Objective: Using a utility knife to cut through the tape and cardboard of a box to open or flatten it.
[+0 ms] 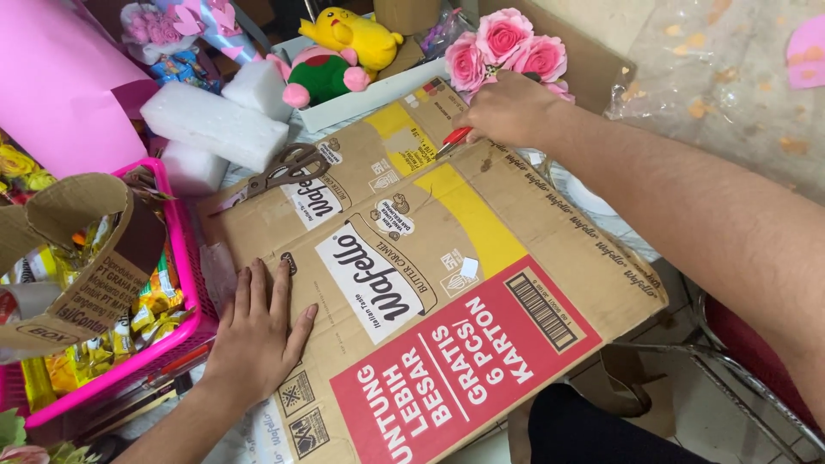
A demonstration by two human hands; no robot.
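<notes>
flattened cardboard box [447, 258] spread over the table, printed side up | right hand [507, 110] closed round a red-handled cutter [453, 140] at its far edge | left hand [258, 331] flat, fingers spread, pressing the near corner | scissors [284, 169] lying on the cardboard, pink basket [185, 258] just left

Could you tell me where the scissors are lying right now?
In the head view, the scissors lie untouched on the far left part of the flattened cardboard box, just below the white foam blocks and well beyond the left hand.
</notes>
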